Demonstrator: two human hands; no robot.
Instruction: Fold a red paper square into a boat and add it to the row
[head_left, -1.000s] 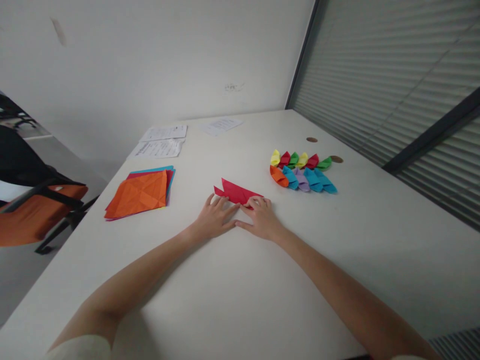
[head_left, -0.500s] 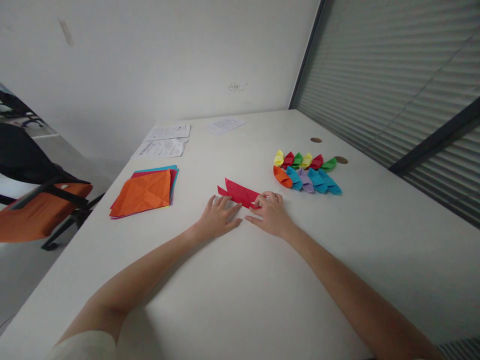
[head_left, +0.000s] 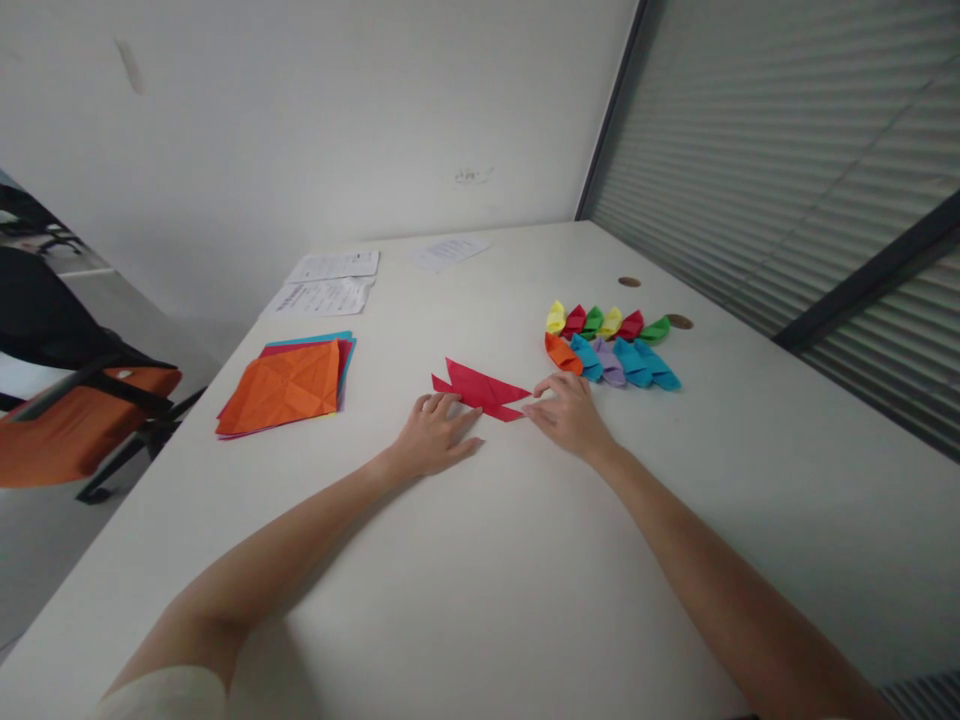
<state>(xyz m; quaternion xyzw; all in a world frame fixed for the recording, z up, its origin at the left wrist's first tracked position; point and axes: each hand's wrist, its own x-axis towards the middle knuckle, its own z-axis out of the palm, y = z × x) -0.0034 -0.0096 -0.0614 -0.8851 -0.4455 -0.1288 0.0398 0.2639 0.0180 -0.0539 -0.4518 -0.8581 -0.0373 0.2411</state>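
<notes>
A piece of red folded paper (head_left: 487, 388) lies flat on the white table, with pointed flaps at both ends. My left hand (head_left: 429, 436) rests on its left near edge, fingers spread and pressing it down. At the paper's right end is my right hand (head_left: 574, 416), fingers bent, thumb and fingertips closing on the pointed tips. Its fingers partly cover those tips. Just beyond my right hand lie two rows of folded paper pieces: an orange piece (head_left: 562, 352), several blue ones (head_left: 631, 363) and a lilac one (head_left: 609, 362) in front, yellow, red and green ones (head_left: 630, 325) behind.
A stack of coloured paper sheets, orange on top (head_left: 285, 382), sits on the left of the table (head_left: 480, 580). Printed sheets (head_left: 322, 296) lie at the back left. An office chair (head_left: 82, 400) stands left of the table; window blinds (head_left: 795, 150) line the right side.
My right hand has slid right, off the middle of the red paper to its right tips, uncovering more of it. My left hand stays nearly in place.
</notes>
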